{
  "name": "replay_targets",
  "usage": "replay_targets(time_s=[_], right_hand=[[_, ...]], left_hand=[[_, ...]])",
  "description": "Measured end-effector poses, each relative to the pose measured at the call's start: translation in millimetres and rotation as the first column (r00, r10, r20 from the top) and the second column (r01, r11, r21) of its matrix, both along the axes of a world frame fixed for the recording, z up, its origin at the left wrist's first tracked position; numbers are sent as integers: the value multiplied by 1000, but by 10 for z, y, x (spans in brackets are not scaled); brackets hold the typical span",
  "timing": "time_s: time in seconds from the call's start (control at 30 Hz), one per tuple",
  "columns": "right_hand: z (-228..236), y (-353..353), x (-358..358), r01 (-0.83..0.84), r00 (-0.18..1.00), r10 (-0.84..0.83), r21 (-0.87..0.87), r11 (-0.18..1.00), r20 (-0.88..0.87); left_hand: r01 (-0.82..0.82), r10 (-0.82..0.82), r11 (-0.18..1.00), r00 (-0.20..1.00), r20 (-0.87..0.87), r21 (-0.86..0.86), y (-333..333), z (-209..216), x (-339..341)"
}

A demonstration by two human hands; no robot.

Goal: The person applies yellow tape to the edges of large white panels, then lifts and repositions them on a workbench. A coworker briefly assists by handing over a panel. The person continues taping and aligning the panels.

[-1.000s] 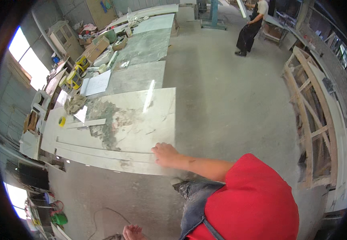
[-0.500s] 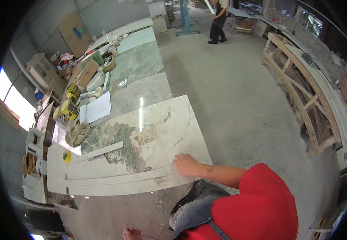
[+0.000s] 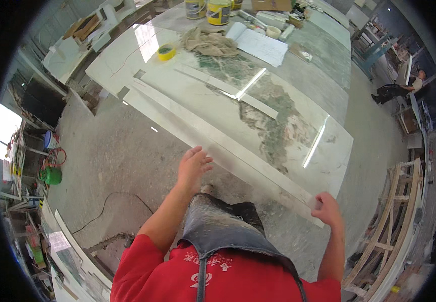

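A long narrow white stone strip (image 3: 213, 133) lies along the front edge of a glossy white slab with green and brown veining (image 3: 318, 141). My right hand (image 3: 327, 209) is at the strip's right end, its fingers curled around that end. My left hand (image 3: 192, 165) hovers just off the slab's front edge, fingers apart and holding nothing. Behind the long strip, a shorter stone strip (image 3: 248, 100) rests on the veined slab. A yellow tape roll (image 3: 166, 52) and a crumpled brown cloth (image 3: 210, 42) are farther back on it.
Papers (image 3: 260, 44), yellow-and-grey buckets (image 3: 219, 12) and a pale tape roll (image 3: 273, 32) sit beyond the slab. A wooden rack (image 3: 386, 226) stands at right. A cable (image 3: 108, 199) crosses the floor near a green tank (image 3: 52, 175). Another person (image 3: 401, 89) is at far right.
My view has turned left and down toward the slab's front. My left hand has risen from below to the slab's front edge. The right hand stays at the slab's right end.
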State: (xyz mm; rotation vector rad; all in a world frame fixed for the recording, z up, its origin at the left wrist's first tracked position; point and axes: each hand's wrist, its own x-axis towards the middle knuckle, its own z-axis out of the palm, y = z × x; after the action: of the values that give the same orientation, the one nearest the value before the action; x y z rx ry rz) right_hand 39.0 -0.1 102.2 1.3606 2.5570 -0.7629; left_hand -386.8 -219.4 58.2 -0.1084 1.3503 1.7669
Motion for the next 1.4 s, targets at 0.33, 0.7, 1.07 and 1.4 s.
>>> replay_targets(time_s=[0.33, 0.7, 1.07, 1.4], right_hand=[[952, -519, -178, 194, 979, -195, 16, 981, 63], [394, -1508, -503, -175, 60, -927, -918, 355, -370], [-16, -1431, -443, -467, -430, -903, -861, 203, 20], [-783, -1674, -35, -293, -436, -900, -941, 169, -27]], left_hand=[[-14, -217, 892, 863, 456, 452, 801, -331, -564], [-121, -140, 790, 918, 370, 601, 965, 924, 800], [-223, 158, 871, 971, 180, 437, 423, 1457, 772], [-535, 567, 704, 819, 85, 466, -995, 536, -1593]])
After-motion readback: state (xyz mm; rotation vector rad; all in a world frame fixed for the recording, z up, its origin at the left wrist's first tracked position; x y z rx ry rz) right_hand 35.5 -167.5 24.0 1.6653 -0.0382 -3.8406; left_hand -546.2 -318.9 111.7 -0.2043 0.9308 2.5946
